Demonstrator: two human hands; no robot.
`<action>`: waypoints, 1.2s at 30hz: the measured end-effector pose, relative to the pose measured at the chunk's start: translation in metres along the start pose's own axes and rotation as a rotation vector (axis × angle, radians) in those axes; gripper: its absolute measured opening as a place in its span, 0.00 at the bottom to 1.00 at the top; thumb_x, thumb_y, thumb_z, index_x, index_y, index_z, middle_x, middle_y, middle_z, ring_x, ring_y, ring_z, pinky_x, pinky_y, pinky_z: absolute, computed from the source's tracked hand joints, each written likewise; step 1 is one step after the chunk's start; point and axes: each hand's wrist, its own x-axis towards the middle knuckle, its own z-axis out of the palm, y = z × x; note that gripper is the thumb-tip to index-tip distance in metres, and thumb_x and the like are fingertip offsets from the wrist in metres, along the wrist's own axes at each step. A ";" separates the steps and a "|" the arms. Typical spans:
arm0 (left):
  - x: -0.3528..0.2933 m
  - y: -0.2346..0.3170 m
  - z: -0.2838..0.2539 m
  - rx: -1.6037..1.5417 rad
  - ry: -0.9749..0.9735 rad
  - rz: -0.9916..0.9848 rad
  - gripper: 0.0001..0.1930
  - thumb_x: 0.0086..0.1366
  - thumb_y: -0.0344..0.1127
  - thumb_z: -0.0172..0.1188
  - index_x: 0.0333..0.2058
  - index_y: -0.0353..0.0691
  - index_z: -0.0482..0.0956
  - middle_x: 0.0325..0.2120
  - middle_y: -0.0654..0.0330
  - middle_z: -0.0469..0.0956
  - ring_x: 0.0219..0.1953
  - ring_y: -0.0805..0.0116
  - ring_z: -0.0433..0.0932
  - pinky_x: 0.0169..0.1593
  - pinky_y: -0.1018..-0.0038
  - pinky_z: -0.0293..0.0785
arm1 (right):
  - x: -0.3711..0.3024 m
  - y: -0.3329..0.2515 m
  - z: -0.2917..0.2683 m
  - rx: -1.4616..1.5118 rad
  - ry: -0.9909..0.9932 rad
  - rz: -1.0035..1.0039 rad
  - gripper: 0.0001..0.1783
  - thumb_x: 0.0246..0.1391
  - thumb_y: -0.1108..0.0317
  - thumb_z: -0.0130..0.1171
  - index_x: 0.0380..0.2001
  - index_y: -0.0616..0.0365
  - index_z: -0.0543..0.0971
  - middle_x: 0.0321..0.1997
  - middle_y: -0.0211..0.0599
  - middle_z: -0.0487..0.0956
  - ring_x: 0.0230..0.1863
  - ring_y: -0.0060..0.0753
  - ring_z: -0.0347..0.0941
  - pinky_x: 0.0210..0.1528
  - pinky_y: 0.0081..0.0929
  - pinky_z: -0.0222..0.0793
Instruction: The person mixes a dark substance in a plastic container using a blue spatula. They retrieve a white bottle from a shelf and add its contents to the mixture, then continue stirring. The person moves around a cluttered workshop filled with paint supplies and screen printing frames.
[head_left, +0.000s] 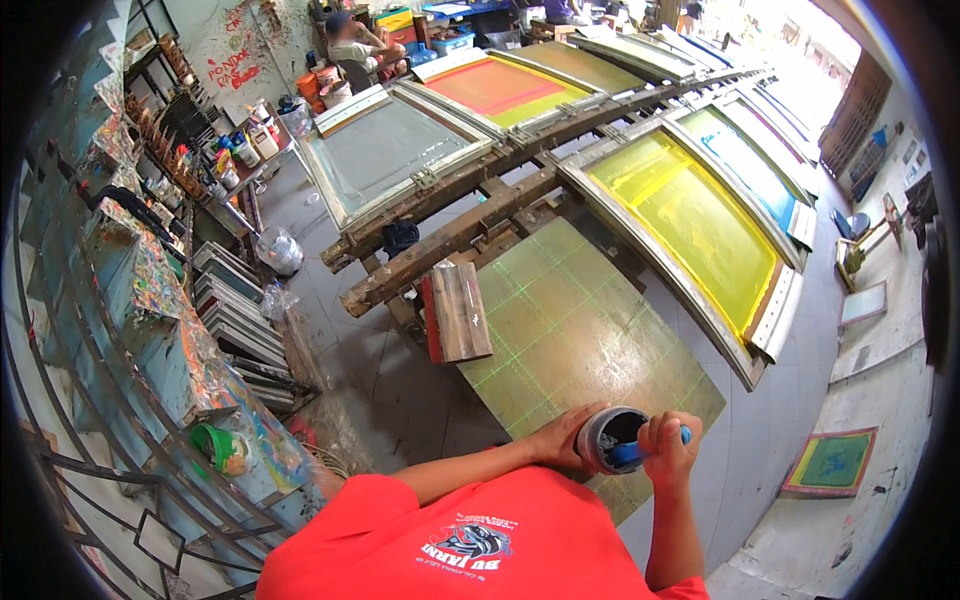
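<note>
My left hand (567, 437) is wrapped round the side of a dark tub (596, 447) with grey stuff inside, low over the near end of a greenish board (575, 310) marked with bright green grid lines. In my right hand (668, 447) is the blue handle (631, 453) of a tool that reaches into the tub; its lower end is hidden, so its kind cannot be told. A wooden-handled squeegee (460, 312) with a red edge lies across the board's left corner.
Framed printing screens, one grey (395, 155), one orange and yellow (505, 85) and one yellow (690, 230), are hinged along dark rails (450, 235). Paint containers (250, 145) and stacked frames (245, 315) stand at left. A person (355, 50) sits at the back.
</note>
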 end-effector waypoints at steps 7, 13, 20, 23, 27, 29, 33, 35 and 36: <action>-0.001 0.004 -0.001 0.041 0.074 0.057 0.52 0.41 0.39 0.79 0.65 0.41 0.59 0.59 0.50 0.69 0.61 0.50 0.68 0.64 0.60 0.65 | 0.014 0.005 -0.012 -0.347 0.176 -0.488 0.32 0.66 0.51 0.54 0.12 0.57 0.61 0.11 0.28 0.60 0.10 0.19 0.54 0.14 0.23 0.43; -0.002 -0.006 0.003 0.005 0.015 0.024 0.60 0.37 0.45 0.81 0.67 0.39 0.54 0.63 0.47 0.63 0.66 0.49 0.62 0.69 0.60 0.59 | -0.006 0.013 -0.024 -0.360 0.042 -0.037 0.32 0.67 0.49 0.53 0.13 0.55 0.61 0.11 0.25 0.55 0.13 0.19 0.49 0.17 0.24 0.45; -0.001 0.008 -0.001 0.015 0.043 0.067 0.57 0.39 0.44 0.81 0.66 0.39 0.56 0.61 0.47 0.66 0.64 0.47 0.65 0.67 0.59 0.61 | 0.013 0.012 -0.007 0.015 0.154 -0.221 0.30 0.66 0.49 0.54 0.14 0.52 0.60 0.11 0.25 0.57 0.11 0.18 0.46 0.16 0.25 0.42; 0.000 0.013 -0.003 0.006 0.035 0.055 0.57 0.39 0.44 0.81 0.66 0.39 0.56 0.61 0.47 0.66 0.64 0.47 0.65 0.68 0.59 0.61 | 0.017 0.013 -0.011 -0.302 0.197 -0.405 0.32 0.67 0.47 0.53 0.13 0.52 0.60 0.10 0.25 0.58 0.11 0.20 0.49 0.15 0.24 0.43; -0.002 0.001 0.004 0.031 0.067 0.036 0.58 0.39 0.46 0.81 0.66 0.39 0.56 0.62 0.47 0.65 0.65 0.47 0.65 0.68 0.58 0.60 | 0.000 0.013 -0.027 -0.738 0.047 -0.362 0.33 0.67 0.46 0.51 0.11 0.53 0.60 0.10 0.27 0.60 0.11 0.21 0.55 0.16 0.23 0.44; -0.003 -0.002 0.005 0.073 0.076 0.060 0.58 0.39 0.47 0.81 0.66 0.39 0.56 0.62 0.47 0.65 0.65 0.47 0.65 0.68 0.59 0.60 | -0.009 0.014 -0.036 -0.589 0.084 -0.183 0.33 0.68 0.47 0.51 0.12 0.53 0.60 0.10 0.27 0.59 0.11 0.20 0.53 0.17 0.23 0.44; -0.003 -0.002 0.009 0.029 0.027 0.043 0.59 0.39 0.49 0.81 0.67 0.39 0.55 0.63 0.47 0.64 0.65 0.47 0.64 0.68 0.59 0.60 | -0.013 0.006 -0.028 0.007 0.064 0.048 0.31 0.68 0.50 0.51 0.14 0.52 0.58 0.11 0.24 0.55 0.12 0.18 0.46 0.17 0.23 0.43; -0.003 -0.005 0.009 0.035 -0.029 0.010 0.59 0.39 0.50 0.81 0.67 0.39 0.55 0.63 0.47 0.64 0.65 0.48 0.64 0.68 0.59 0.60 | -0.012 0.013 -0.024 0.050 0.089 0.014 0.31 0.68 0.49 0.51 0.15 0.52 0.58 0.11 0.23 0.54 0.12 0.18 0.45 0.16 0.23 0.42; -0.004 -0.003 0.008 0.024 -0.011 0.023 0.59 0.39 0.50 0.81 0.67 0.39 0.55 0.63 0.47 0.65 0.65 0.48 0.64 0.68 0.59 0.60 | -0.011 0.018 -0.021 0.076 0.103 -0.006 0.31 0.68 0.49 0.51 0.15 0.52 0.58 0.11 0.23 0.53 0.12 0.18 0.44 0.16 0.23 0.42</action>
